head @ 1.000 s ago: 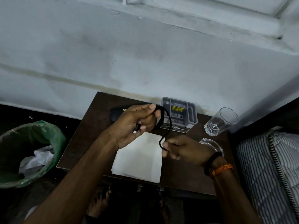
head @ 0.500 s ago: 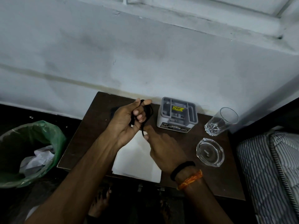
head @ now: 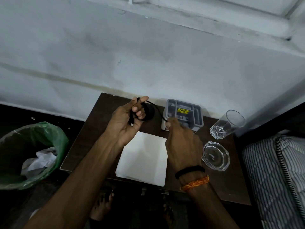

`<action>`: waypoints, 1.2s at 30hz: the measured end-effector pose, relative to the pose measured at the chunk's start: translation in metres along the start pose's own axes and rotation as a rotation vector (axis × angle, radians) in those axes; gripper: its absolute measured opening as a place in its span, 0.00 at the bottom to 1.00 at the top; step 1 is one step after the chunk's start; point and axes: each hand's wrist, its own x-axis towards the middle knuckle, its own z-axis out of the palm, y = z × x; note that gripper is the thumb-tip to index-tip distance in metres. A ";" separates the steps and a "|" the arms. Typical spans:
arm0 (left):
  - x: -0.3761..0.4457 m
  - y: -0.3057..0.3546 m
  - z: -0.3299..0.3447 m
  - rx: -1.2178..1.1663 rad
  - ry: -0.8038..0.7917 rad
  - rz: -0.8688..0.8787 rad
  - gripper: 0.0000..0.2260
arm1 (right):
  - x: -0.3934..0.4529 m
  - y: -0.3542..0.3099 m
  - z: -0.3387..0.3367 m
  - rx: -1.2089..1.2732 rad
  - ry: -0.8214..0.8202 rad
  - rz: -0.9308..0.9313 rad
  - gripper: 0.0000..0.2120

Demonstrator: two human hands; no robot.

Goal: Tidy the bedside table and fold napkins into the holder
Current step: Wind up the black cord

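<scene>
Now the right hand (head: 180,142) has drawn the thin black cable (head: 157,110) out toward the grey plastic holder (head: 197,115), pinching its end, w/ left hand (head: 127,120) gripping the coil above the dark wooden desk (head: 99,128); coiling nearly done, napkins untouched.

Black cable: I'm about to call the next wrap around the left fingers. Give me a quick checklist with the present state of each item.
1. Coil held: ok. The left hand grips loops of the black cable.
2. Free end controlled: ok. The right hand pinches the cable near the grey holder.
3. Strand between hands free of snags: ok, it hangs in the air above the table.
4. Connector condition: cannot tell, too small.
5. Glass clear of the right hand: ok, apart to its right.
6. Napkins undisturbed: ok, flat on the table.
</scene>
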 end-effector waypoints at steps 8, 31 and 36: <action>0.001 -0.014 0.003 0.242 -0.003 0.131 0.14 | -0.010 -0.017 0.002 0.024 -0.377 -0.172 0.11; -0.008 -0.028 0.002 0.940 -0.319 0.162 0.17 | 0.012 0.020 0.000 0.266 -0.044 -0.427 0.16; -0.011 -0.018 0.004 0.782 -0.320 0.115 0.23 | 0.013 0.020 -0.003 0.392 -0.059 -0.428 0.15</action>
